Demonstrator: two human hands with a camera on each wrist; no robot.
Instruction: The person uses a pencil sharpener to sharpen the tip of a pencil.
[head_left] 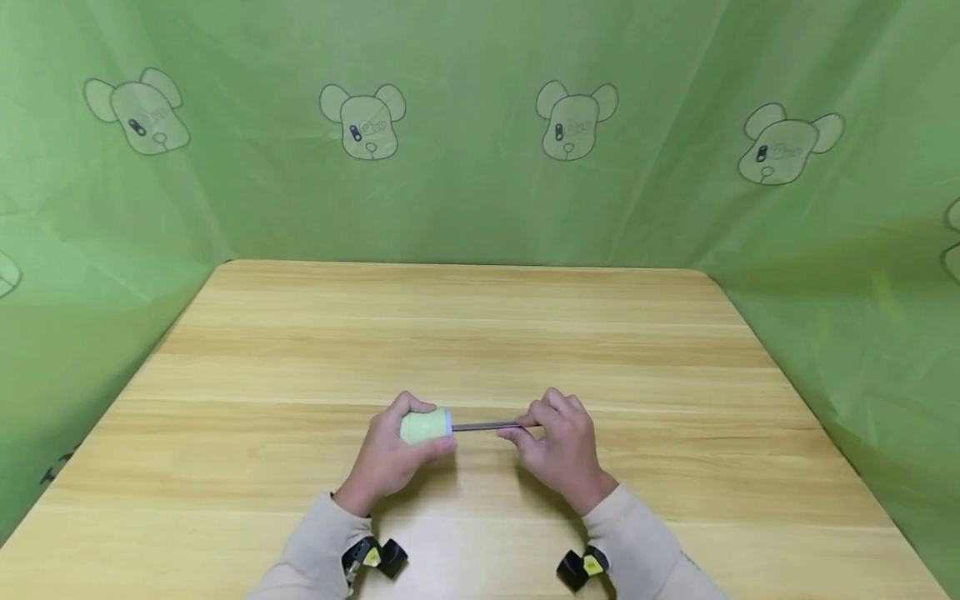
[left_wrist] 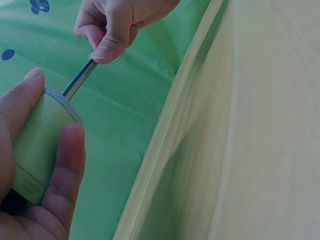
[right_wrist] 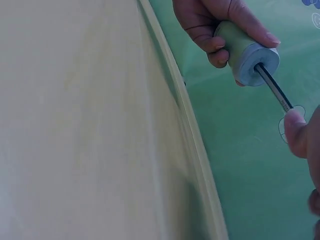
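L hand (head_left: 386, 460) grips sharpener (head_left: 424, 426) round body, prob. to steady it | R hand (head_left: 564, 448) pinches pencil (head_left: 480, 427), far end in sharpener, likely for straight aim

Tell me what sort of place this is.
Probably a makeshift recording booth: green sheeting with animal-head prints hangs behind and beside a wood-grain table, and black devices sit at both sleeves.
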